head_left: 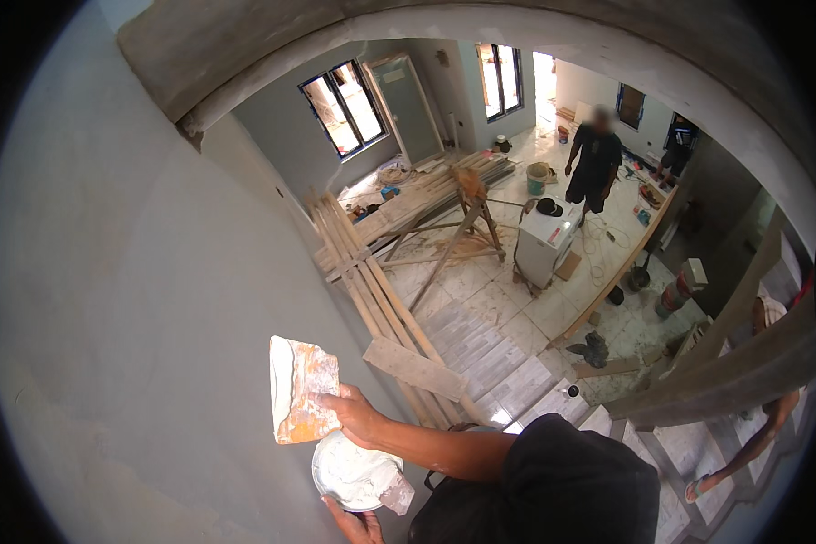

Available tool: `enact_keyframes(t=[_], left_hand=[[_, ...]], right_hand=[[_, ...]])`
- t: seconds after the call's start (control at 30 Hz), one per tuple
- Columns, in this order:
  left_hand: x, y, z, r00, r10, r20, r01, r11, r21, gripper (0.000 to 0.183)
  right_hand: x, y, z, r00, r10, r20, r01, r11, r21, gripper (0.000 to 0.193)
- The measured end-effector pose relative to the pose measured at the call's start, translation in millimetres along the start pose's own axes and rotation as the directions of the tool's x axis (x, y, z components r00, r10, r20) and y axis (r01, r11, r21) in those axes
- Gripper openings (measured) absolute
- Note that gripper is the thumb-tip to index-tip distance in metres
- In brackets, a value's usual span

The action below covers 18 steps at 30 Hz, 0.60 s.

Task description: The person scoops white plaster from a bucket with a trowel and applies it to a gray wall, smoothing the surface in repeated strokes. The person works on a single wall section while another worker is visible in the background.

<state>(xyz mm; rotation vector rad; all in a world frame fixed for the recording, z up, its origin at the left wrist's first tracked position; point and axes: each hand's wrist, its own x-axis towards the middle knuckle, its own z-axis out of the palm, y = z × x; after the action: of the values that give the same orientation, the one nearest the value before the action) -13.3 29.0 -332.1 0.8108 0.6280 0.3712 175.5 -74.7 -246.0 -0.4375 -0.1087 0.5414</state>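
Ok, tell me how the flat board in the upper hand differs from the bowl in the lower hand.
The flat board is rectangular and held upright against the grey wall by the right hand; the bowl is round and held face-up below it by the left hand. The board is stained orange-brown; the bowl is filled with white paste. Both carry white smears.

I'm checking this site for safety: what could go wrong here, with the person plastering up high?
1. The right hand holds a trowel against the wall, and the left hand holds a bowl of white plaster. With neither hand free, a slip could mean a fall.
2. A dropped bowl or trowel might hit the planks or tiled floor below, where another person stands farther off.
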Motion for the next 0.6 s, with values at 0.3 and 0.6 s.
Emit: enact_keyframes(t=[0.3,0.6], left_hand=[[-5,-10,-1,0.999,-0.005,-0.039,0.005,1.0,-0.021,0.06],[-10,-11,11,0.998,0.009,-0.056,-0.012,0.999,-0.051,0.06]], right_hand=[[2,9,-8,1.0,-0.03,0.008,0.031,0.984,-0.178,0.033],[11,4,10,0.998,-0.054,0.033,0.059,0.985,-0.165,0.035]])
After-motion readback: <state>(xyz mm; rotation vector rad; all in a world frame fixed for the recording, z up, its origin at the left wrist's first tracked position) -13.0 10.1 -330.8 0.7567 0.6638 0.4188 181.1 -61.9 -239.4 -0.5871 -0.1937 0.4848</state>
